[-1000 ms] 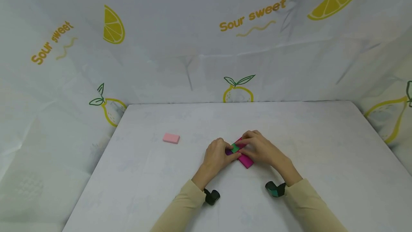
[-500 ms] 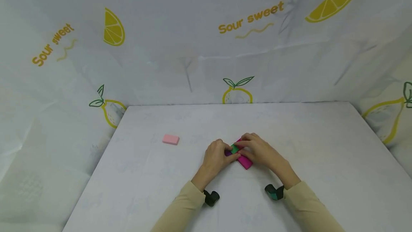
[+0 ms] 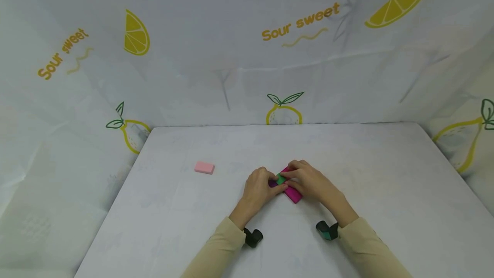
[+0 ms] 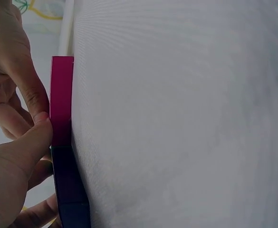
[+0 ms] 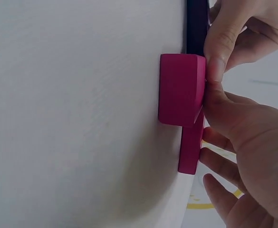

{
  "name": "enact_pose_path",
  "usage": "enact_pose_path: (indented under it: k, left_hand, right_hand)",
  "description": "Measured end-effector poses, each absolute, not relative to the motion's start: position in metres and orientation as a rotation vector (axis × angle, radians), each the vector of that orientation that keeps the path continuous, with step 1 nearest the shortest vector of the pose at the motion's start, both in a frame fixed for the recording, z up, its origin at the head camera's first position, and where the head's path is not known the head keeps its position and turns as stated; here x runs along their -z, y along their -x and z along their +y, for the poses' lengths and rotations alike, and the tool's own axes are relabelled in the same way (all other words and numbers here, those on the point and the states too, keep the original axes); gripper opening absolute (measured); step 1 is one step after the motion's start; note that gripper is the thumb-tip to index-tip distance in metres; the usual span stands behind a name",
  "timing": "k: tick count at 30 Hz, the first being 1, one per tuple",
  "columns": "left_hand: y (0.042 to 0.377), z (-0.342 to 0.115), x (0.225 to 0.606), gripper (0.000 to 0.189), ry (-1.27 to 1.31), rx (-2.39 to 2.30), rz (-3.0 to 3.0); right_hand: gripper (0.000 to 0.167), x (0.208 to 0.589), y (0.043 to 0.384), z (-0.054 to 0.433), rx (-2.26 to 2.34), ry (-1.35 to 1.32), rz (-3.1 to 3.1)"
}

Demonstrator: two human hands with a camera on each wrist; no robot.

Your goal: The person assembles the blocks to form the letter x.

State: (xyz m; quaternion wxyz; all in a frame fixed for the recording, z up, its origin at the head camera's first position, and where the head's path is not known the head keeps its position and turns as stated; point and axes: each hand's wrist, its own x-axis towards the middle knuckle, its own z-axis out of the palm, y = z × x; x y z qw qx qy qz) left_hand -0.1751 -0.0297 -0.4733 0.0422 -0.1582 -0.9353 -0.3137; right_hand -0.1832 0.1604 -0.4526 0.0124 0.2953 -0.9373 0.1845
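- Centrally, on the white table (image 3: pixel 366 149), a small cluster of coloured blocks is gathered between two bare hands.
- The purple block (image 4: pixel 69 173) is gripped by the left hand (image 3: pixel 259 185), its thumb and bent fingers being set on opposite sides; the thumb tip is also laid against the neighbouring magenta face.
- The green block (image 3: pixel 281 179) is seen in the middle of the cluster, flanked by the fingertips of both hands.
- The right hand (image 3: pixel 310 180) is bent over the cluster, with thumb and forefinger kept apart by the blocks; whether a block is pinched or merely pressed by it cannot be told.
- One magenta block (image 3: pixel 293 195) is pointed toward the person's side, end to end with the purple one; another magenta block (image 3: pixel 285 169) is partly hidden by the right fingers.
- A pale pink block (image 3: pixel 204 167) is left lying flat, well apart, beyond the left hand.
- Beige sleeves (image 3: pixel 221 246) are worn, and the table is backed by a lemon-printed cloth (image 3: pixel 193 33).
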Motion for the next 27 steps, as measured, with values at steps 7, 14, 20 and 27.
enact_pose_path:
  k: [7,14,20,27]
  left_hand:
    - [0.1749,-0.0301,0.473,0.034,0.49,1.003,-2.85]
    - [0.1738,-0.029,0.4736,0.032,0.516,0.996,-2.829]
    - [0.1736,-0.0291,0.4736,0.033,0.522,0.984,-2.833]
    - [0.174,-0.0287,0.4743,0.032,0.512,1.003,-2.835]
  right_hand:
    - [0.028,0.4541,0.1826,0.1599,-0.531,-0.915,-2.915]
    - [0.026,0.4543,0.1811,0.1615,-0.524,-0.933,-2.881]
    - [0.025,0.4526,0.1808,0.162,-0.508,-0.945,-2.865]
    - [0.025,0.4525,0.1813,0.1612,-0.525,-0.919,-2.902]
